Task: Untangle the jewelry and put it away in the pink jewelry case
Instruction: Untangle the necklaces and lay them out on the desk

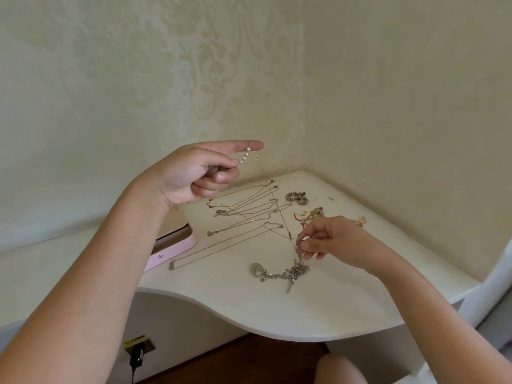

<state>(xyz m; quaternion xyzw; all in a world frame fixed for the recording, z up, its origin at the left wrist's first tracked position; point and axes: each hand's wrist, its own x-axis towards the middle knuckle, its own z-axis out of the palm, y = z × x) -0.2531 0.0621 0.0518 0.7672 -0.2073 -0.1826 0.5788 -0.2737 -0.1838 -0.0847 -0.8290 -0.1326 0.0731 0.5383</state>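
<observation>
My left hand (pixel 202 173) is raised above the white table (pixel 332 300) and pinches the pearl end of a thin gold chain (pixel 245 156), which is draped over my extended forefinger. The chain runs down and right to my right hand (pixel 327 241), which pinches its other end just above the table. Several silver necklaces (pixel 243 214) lie stretched out side by side on the table. A tangled silver clump (pixel 282 273) with a round pendant lies below my right hand. The pink jewelry case (pixel 177 245) sits at the left, mostly hidden behind my left forearm.
A pair of dark beaded rings (pixel 297 197) and a small heap of coloured jewelry (pixel 313 214) lie near the corner. Patterned walls close in the table at the back and right. A wall socket with a black plug (pixel 138 353) is below the table's curved front edge.
</observation>
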